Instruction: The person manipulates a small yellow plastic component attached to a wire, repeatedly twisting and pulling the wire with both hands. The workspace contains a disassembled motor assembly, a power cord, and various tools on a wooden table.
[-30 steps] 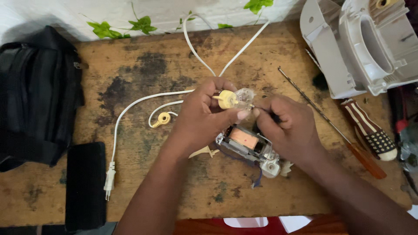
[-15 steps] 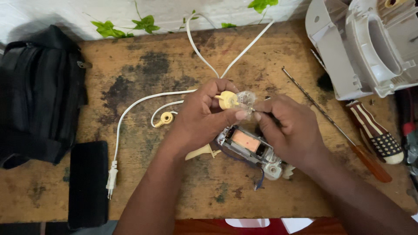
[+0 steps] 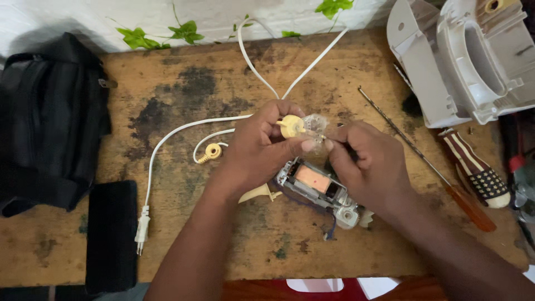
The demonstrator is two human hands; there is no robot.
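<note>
My left hand [image 3: 262, 150] pinches a small cream-yellow round part [image 3: 291, 126] with a clear plastic piece [image 3: 316, 126] beside it, over the middle of the worn wooden table [image 3: 184, 95]. My right hand [image 3: 368, 164] meets it from the right, fingertips closed on the same small assembly at a thin metal pin. Under both hands lies a small electric motor [image 3: 315, 184] with a copper-coloured winding and grey metal frame. A white power cord [image 3: 167, 136] runs from the hands to a plug [image 3: 141, 228] at the left.
A black bag [image 3: 50, 122] and a black flat case [image 3: 111, 234] lie at the left. A white plastic appliance housing [image 3: 462, 61] stands at the top right. A long screwdriver [image 3: 434, 170] and a striped-handle tool [image 3: 476, 173] lie at the right. A small yellow knob [image 3: 212, 150] rests near the cord.
Both hands stay closed on the small part above the motor; only slight finger movement shows. The view has shifted a little.
</note>
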